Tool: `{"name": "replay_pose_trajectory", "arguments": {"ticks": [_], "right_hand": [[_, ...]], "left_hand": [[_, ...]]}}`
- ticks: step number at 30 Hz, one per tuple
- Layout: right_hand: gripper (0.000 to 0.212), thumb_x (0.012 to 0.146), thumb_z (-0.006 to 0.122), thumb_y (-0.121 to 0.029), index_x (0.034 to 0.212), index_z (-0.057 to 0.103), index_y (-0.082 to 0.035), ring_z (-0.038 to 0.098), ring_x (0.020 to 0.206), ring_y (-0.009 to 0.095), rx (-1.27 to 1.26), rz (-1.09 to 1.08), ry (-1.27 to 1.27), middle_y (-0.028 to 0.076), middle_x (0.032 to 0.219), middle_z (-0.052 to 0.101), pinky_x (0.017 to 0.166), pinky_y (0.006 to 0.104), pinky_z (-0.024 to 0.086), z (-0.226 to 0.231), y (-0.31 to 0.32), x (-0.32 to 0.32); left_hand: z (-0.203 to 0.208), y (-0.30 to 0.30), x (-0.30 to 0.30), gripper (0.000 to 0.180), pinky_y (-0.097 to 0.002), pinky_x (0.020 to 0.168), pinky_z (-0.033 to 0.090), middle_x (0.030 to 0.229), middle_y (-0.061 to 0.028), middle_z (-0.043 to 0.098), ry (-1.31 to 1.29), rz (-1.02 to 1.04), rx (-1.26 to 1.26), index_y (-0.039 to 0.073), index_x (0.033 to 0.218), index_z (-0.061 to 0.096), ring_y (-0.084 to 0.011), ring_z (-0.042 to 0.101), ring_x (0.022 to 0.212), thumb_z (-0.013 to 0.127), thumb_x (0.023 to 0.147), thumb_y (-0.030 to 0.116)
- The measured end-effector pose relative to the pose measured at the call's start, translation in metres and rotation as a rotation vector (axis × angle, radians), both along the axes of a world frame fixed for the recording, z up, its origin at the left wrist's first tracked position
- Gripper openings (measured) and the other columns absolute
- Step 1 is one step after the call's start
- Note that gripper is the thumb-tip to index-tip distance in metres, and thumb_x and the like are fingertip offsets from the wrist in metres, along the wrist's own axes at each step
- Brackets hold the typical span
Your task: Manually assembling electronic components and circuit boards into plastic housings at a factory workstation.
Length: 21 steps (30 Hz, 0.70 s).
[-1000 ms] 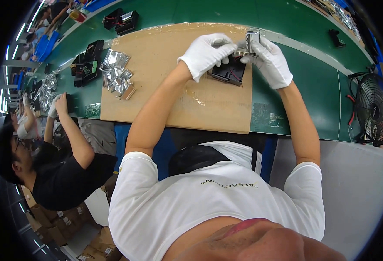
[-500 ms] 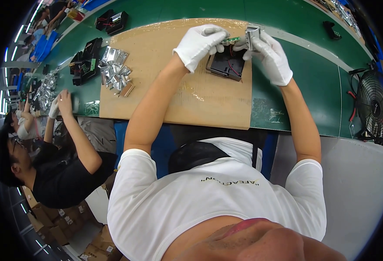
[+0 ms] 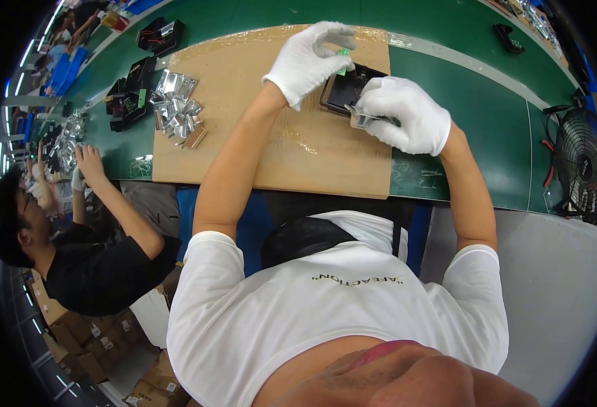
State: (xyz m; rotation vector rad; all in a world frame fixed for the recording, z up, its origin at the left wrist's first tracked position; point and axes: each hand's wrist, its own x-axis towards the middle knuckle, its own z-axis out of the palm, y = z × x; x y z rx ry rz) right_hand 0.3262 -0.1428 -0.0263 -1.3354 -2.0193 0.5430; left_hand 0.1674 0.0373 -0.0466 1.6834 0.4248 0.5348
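Observation:
My left hand [image 3: 312,62], in a white glove, curls its fingers and thumb about a small green circuit board [image 3: 343,54], which stands on edge at the far side of the cardboard. Just below and right of it lies an open black plastic housing [image 3: 338,95] with thin wires inside. My right hand [image 3: 405,115], gloved too, is closed on a shiny silver foil-like piece [image 3: 360,120] at the housing's near right corner. The right glove covers part of the housing.
A brown cardboard sheet [image 3: 264,156] covers part of the green table [image 3: 461,102]. Silver pieces [image 3: 175,108] are heaped at its left, beside black housings [image 3: 130,95]. A fan [image 3: 583,163] stands at right. A co-worker [image 3: 95,264] sits at left.
My right hand has come down toward me with the silver piece, from above the housing to its near corner. My left hand has shifted slightly left, and the circuit board is now upright.

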Motion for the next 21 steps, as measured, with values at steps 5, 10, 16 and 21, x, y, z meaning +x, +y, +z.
{"name": "replay_pose_trajectory", "arguments": {"ticks": [5,10,16,21], "right_hand": [[0.002,0.086,0.067,-0.007,0.085,0.066,-0.005,0.056,0.072,0.032,0.132,-0.124,-0.276,0.012,0.081,0.063,0.069,0.0366,0.048,0.002,-0.006,0.015],[0.004,0.084,0.066,-0.006,0.087,0.067,-0.003,0.056,0.070,0.027,0.192,-0.439,-0.289,0.010,0.081,0.064,0.068,0.0327,0.047,-0.006,-0.005,0.028],[0.010,0.091,0.061,-0.009,0.093,0.065,0.000,0.056,0.070,0.021,-0.262,-0.204,0.562,0.007,0.080,0.062,0.068,0.0306,0.047,-0.001,-0.002,0.017],[0.016,0.097,0.057,-0.012,0.095,0.063,0.002,0.053,0.067,0.017,-0.062,-0.234,0.271,0.005,0.081,0.061,0.066,0.0301,0.047,-0.021,0.006,0.026]], "left_hand": [[-0.017,0.017,0.006,0.042,-0.0271,0.088,0.060,0.118,-0.0125,0.075,-0.187,-0.046,-0.051,0.000,0.126,0.068,-0.0182,0.071,0.097,0.077,0.085,-0.002],[-0.016,0.009,0.007,0.040,-0.0291,0.094,0.058,0.121,-0.0128,0.074,-0.107,0.011,-0.077,0.001,0.127,0.067,-0.0199,0.071,0.104,0.072,0.089,-0.007],[-0.019,0.011,0.004,0.035,-0.0281,0.093,0.057,0.117,-0.0121,0.073,-0.069,-0.139,-0.175,0.002,0.125,0.068,-0.0184,0.070,0.102,0.073,0.091,-0.005],[-0.017,-0.006,0.014,0.030,-0.0271,0.088,0.059,0.112,-0.0101,0.075,-0.162,0.158,0.093,-0.002,0.117,0.072,-0.0163,0.070,0.096,0.076,0.087,-0.001]]}}
